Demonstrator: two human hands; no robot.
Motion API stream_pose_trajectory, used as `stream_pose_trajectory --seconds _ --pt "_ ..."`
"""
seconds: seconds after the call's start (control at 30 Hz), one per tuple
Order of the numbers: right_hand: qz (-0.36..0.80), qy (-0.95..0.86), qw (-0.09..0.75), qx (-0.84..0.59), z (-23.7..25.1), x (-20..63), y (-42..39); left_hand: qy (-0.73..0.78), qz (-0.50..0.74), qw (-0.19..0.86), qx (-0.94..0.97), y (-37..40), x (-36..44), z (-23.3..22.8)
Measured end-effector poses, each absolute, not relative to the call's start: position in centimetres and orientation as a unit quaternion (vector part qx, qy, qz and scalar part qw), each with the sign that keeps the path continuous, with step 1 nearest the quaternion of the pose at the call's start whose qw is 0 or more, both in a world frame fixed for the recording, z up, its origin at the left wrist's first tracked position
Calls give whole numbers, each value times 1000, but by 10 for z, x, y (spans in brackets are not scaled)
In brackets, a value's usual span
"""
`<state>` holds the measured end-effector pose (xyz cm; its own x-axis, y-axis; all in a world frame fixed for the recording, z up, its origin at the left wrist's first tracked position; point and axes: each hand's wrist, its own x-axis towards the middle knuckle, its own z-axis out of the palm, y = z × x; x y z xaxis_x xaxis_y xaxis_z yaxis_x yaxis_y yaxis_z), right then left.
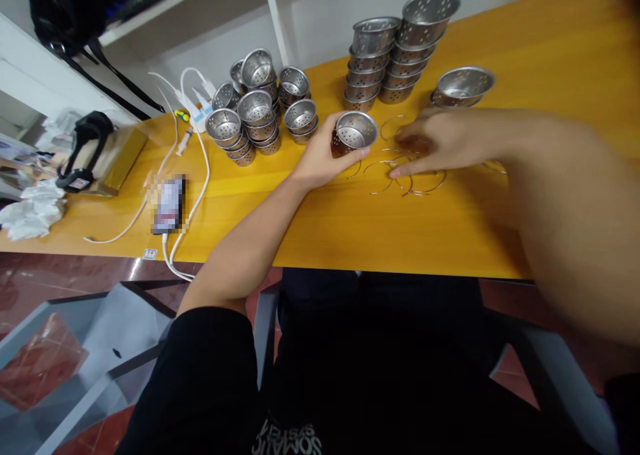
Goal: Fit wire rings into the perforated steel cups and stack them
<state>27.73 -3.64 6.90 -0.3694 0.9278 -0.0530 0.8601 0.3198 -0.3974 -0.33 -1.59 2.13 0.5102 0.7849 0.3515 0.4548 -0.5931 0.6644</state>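
**Cup in left hand, right hand on wire rings**

We're gripping 1 small perforated metal cup [353, 133] w/ our left hand [320, 158], fingers curling round its side, cup tilting toward us, low over the yellow table [350, 228] near centre. Our right hand [440, 145] is reaching across, blurred, fingertips [397, 172] pressing down on a loose pile of thin wire rings [407, 175] just right of the cup; can't tell if it's pinching 1. Behind: 2 tall cup stacks [395, 55], 1 single cup [463, 85], a cluster of short stacks [260, 108] to the left. Far left: phone [169, 205] w/ white cables [193, 175].
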Motion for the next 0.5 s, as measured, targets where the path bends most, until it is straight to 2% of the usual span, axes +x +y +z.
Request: stream_pose_trajectory --seconds 0.1,0.5 --pt "150 -845 4 -513 62 279 -30 365 320 262 834 -18 -3 22" --pt "147 -815 25 -561 61 268 -29 348 308 274 842 -19 -4 22"
